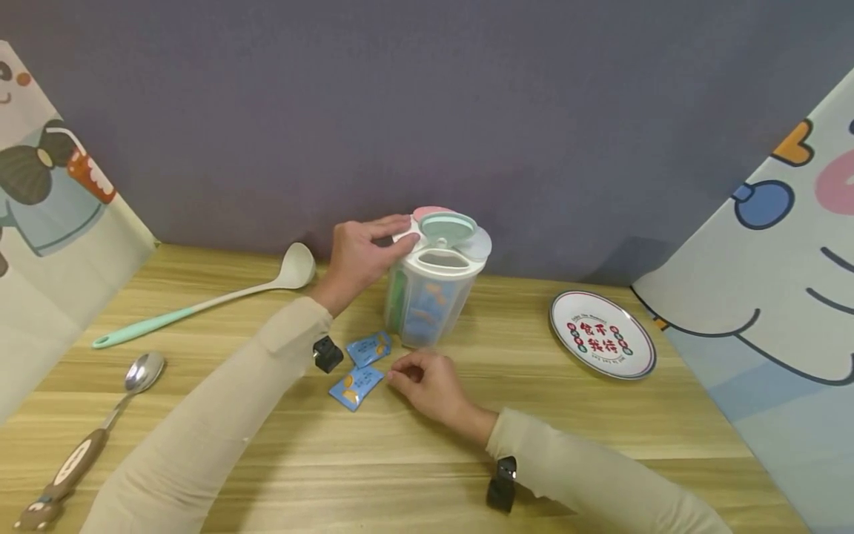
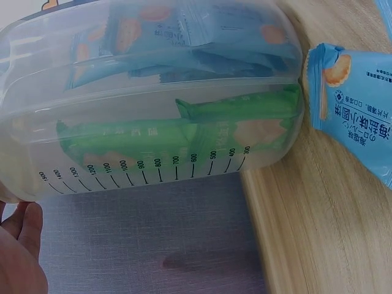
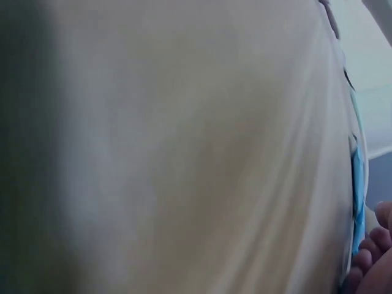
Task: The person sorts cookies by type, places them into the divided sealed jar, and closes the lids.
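My left hand (image 1: 363, 256) grips the rim of a clear storage container (image 1: 434, 304), fingers and thumb at its white top. The container's green flap lid (image 1: 448, 228) stands raised over an oval opening. Through the wall, blue snack packets (image 2: 233, 37) fill one compartment and green packets (image 2: 245, 125) another. Two blue snack packets (image 1: 369, 348) (image 1: 356, 387) lie on the table in front of the container. My right hand (image 1: 434, 386) is low over the table with bent fingers, its fingertips right at the nearer packet's corner. Sleeve cloth (image 3: 214, 147) hides most of the right wrist view.
A white ladle (image 1: 296, 267) with a mint handle lies at the back left. Nearer on that side is a metal spoon (image 1: 143, 372) with a brown bear handle. A white plate (image 1: 603, 297) with red lettering sits to the right. A grey wall (image 1: 567, 133) stands behind the container.
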Demonstrator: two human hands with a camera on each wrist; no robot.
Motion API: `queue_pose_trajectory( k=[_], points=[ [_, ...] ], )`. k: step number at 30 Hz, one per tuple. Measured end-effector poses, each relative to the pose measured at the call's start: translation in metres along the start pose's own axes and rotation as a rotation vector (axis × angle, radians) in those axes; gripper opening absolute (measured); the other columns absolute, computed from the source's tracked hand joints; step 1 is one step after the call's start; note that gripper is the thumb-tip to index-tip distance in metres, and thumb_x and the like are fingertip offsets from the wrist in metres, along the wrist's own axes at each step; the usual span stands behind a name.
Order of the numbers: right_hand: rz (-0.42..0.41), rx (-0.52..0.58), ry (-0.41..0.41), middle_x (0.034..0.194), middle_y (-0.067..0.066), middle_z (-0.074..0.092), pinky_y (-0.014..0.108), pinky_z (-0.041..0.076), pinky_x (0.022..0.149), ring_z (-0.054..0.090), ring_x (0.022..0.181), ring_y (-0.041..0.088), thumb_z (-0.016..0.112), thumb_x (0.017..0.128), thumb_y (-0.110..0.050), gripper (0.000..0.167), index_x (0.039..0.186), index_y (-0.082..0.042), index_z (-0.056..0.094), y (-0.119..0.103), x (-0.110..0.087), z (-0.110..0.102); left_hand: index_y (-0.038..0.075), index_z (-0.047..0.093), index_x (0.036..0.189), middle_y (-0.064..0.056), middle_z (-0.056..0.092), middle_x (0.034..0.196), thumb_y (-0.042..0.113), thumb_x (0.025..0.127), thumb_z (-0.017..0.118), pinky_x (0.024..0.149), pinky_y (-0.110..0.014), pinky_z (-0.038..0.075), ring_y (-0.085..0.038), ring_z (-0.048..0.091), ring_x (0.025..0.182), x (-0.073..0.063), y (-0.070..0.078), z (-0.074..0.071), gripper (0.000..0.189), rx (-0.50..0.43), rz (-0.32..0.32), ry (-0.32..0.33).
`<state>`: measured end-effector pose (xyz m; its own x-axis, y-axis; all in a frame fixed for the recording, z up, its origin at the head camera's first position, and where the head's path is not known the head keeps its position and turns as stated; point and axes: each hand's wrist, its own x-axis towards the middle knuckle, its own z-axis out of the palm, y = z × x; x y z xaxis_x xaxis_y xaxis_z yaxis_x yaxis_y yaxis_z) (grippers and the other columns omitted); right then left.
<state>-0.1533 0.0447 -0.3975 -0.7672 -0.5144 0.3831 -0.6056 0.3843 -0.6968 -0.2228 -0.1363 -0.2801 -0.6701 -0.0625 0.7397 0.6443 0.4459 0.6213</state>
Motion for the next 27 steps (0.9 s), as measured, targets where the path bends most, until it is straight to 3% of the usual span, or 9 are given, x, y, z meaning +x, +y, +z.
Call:
queue_pose_trajectory(
  k=[11, 16, 21, 27],
  points=[
    [-0.05, -0.123, 0.02, 0.082, 0.002, 0.064, 0.023, 0.045, 0.06, 0.055, 0.07, 0.014, 0.081, 0.076, -0.018, 0.023, 0.091, -0.003, 0.073, -0.009, -0.005, 0.013, 0.007, 0.075, 0.097, 0.001, 0.07, 0.101, 0.024, 0.078, 0.078, 0.085, -0.025, 0.049, -0.011, 0.065, 0.096, 0.0, -0.001, 0.001, 0.025, -0.009, 0.02, 0.012],
    [-0.085, -0.174, -0.008, 0.083, 0.0, 0.062, 0.021, 0.042, 0.059, 0.052, 0.071, 0.011, 0.08, 0.077, -0.021, 0.029, 0.1, -0.005, 0.074, -0.009, -0.005, 0.014, 0.007, 0.075, 0.097, 0.0, 0.07, 0.101, 0.024, 0.078, 0.078, 0.085, -0.026, 0.05, -0.012, 0.065, 0.097, 0.0, -0.001, 0.001, 0.026, -0.013, 0.022, 0.012],
    [-0.134, -0.238, -0.036, 0.083, -0.003, 0.059, 0.021, 0.042, 0.062, 0.052, 0.075, 0.008, 0.078, 0.079, -0.022, 0.027, 0.103, -0.009, 0.075, -0.008, -0.005, 0.014, 0.007, 0.075, 0.097, 0.001, 0.07, 0.102, 0.025, 0.079, 0.078, 0.085, -0.026, 0.05, -0.012, 0.065, 0.097, 0.0, 0.0, 0.0, 0.026, -0.007, 0.015, 0.006],
    [-0.126, -0.232, -0.048, 0.083, -0.004, 0.057, 0.022, 0.043, 0.062, 0.052, 0.075, 0.009, 0.078, 0.079, -0.017, 0.022, 0.1, -0.01, 0.076, -0.008, -0.006, 0.013, 0.007, 0.075, 0.097, -0.001, 0.07, 0.101, 0.024, 0.078, 0.078, 0.085, -0.027, 0.05, -0.013, 0.065, 0.096, 0.0, -0.002, 0.001, 0.025, -0.009, 0.019, 0.012]
  ],
)
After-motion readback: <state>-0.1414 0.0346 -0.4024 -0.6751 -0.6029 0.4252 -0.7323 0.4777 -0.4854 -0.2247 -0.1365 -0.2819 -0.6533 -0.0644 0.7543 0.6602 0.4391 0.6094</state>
